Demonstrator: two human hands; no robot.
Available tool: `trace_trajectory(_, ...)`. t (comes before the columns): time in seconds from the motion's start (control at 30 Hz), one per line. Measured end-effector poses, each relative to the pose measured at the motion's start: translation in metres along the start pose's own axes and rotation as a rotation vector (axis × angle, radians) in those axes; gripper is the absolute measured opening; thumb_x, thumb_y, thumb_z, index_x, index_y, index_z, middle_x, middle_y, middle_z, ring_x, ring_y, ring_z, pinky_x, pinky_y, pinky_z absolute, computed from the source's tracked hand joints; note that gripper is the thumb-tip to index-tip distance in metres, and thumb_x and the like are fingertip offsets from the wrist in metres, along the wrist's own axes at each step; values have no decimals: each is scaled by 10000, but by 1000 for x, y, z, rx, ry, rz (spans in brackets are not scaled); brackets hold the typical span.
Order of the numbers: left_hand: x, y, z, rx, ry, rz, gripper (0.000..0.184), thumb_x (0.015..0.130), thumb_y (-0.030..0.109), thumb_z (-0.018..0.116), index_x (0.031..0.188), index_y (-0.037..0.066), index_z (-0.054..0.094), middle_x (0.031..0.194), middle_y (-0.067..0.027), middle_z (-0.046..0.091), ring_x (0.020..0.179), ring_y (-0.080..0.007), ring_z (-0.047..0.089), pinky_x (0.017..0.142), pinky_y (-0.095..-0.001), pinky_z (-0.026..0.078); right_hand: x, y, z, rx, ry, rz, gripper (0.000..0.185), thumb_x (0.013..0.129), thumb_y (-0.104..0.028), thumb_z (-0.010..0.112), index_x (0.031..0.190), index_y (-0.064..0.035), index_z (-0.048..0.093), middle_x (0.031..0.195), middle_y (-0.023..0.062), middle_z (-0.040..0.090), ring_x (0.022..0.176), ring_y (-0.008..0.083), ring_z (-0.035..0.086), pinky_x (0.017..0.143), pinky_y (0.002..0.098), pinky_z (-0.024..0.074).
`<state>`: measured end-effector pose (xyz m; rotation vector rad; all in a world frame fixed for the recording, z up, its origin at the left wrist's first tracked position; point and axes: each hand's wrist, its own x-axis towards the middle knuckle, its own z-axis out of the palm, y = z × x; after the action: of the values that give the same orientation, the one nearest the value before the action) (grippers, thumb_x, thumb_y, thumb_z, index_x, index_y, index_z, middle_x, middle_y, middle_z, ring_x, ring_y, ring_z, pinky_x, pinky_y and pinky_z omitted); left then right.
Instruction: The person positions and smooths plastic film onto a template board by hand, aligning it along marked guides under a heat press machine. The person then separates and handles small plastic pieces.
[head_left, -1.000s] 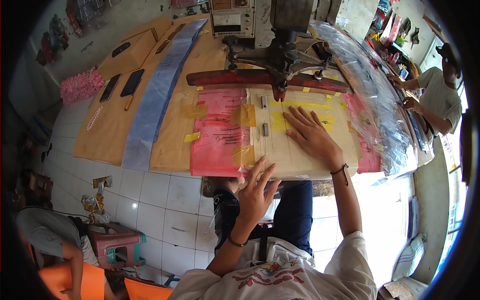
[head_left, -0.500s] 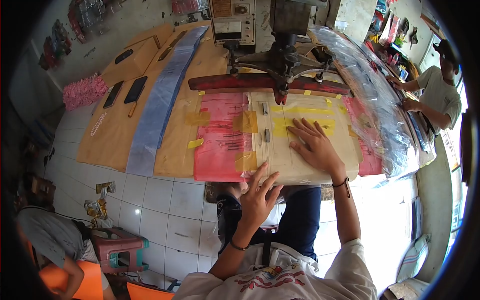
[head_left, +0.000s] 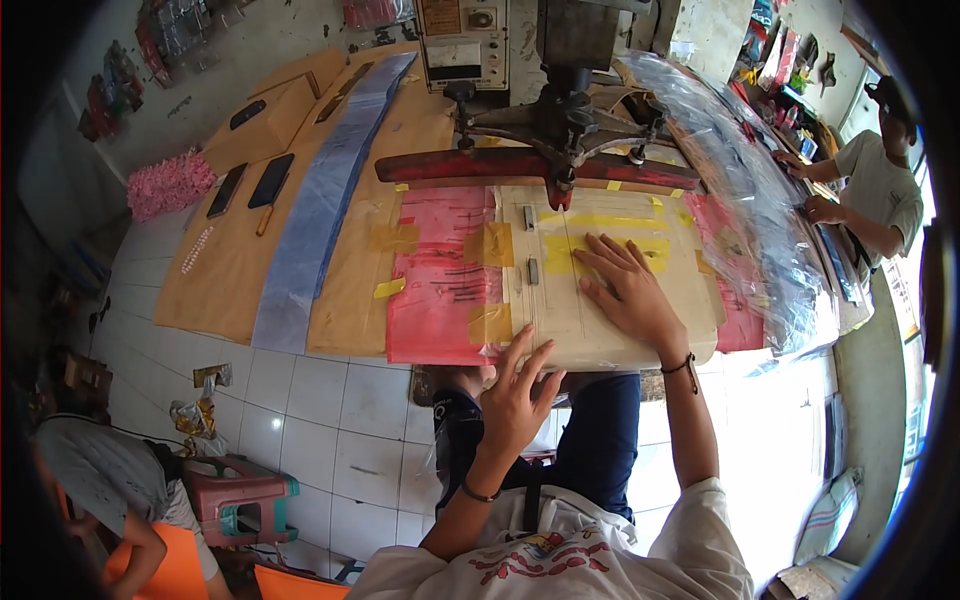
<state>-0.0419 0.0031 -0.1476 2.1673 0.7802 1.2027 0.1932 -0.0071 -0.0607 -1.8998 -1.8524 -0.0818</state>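
My right hand (head_left: 630,295) lies with spread fingers on the beige sheet (head_left: 590,335), beside yellow tape (head_left: 655,252). At the sheet's front edge, my left hand (head_left: 516,395) has its fingers apart, fingertips touching near the corner. Neither hand holds anything. Two small metal pieces, one of them the nearer block (head_left: 533,271), sit on the sheet. Left of it is the red sheet (head_left: 425,325), joined by amber tape (head_left: 490,324). Above the sheets' far part hangs a machine head with a long dark red bar (head_left: 440,167).
A blue plastic strip (head_left: 325,200), two phones (head_left: 270,180) and pink material (head_left: 170,184) lie left. Clear plastic (head_left: 765,240) covers the right side. One person (head_left: 880,190) stands at right; another (head_left: 110,470) bends at lower left by a red stool (head_left: 235,500).
Since the first frame the table has shifted slightly in view, and my right hand has moved slightly down and right in view. The person at lower left has moved an arm.
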Motion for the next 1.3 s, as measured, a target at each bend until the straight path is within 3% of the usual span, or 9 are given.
trace_trajectory(0.03,1,0,0,-4,4,-1,430,899,205,794,1297,86,679,1474,-176,550,1276,-347,625,902,-398,607,-1,-4,-3,38,24,5,419,1018,-293,605,1375,-78,642,1530,175,529,1457,375,437,1227,550,277)
trace_trajectory(0.13,3,-1,2,76,81,85,426,898,205,793,1301,118,684,1472,-113,580,851,-173,738,711,-306,607,-4,0,-3,125,54,33,390,1003,-273,624,1337,-76,667,1494,170,566,1426,369,471,1206,544,311)
trace_trajectory(0.23,3,-6,4,113,113,145,429,906,186,778,1315,118,668,1475,-123,576,915,-215,747,740,-322,612,-6,2,-1,76,44,6,367,992,-274,637,1302,-85,691,1457,156,602,1406,356,494,1197,532,329)
trace_trajectory(0.33,2,-1,2,5,35,51,402,904,113,760,1288,47,661,1467,-208,545,1269,-374,621,901,-407,611,-5,-5,0,2,65,-13,356,985,-280,644,1283,-95,705,1438,144,619,1392,347,509,1194,523,336)
trace_trajectory(0.47,0,-6,8,-20,65,68,383,918,88,733,1289,42,651,1468,-215,542,1253,-366,628,816,-359,632,-6,-7,1,-22,70,-11,359,980,-286,650,1280,-97,708,1432,137,624,1383,345,516,1192,521,339)
trace_trajectory(0.6,1,-5,10,-11,82,81,377,926,87,726,1287,15,645,1457,-225,548,1246,-363,634,820,-353,627,-5,-8,1,-20,84,4,361,979,-289,650,1277,-95,710,1433,138,624,1378,342,520,1184,517,348)
trace_trajectory(0.9,4,5,7,-36,90,33,369,928,56,699,1289,7,634,1439,-223,562,1301,-404,591,1034,-456,534,-4,-6,2,33,125,66,361,977,-306,643,1242,-74,729,1400,160,646,1354,342,549,1178,493,361)
trace_trajectory(1.3,4,7,8,-47,96,12,368,938,57,681,1291,-23,613,1427,-230,570,1311,-408,582,1078,-467,498,-5,-5,2,31,109,68,375,994,-362,630,1239,-100,739,1424,144,633,1364,342,535,1173,485,358)
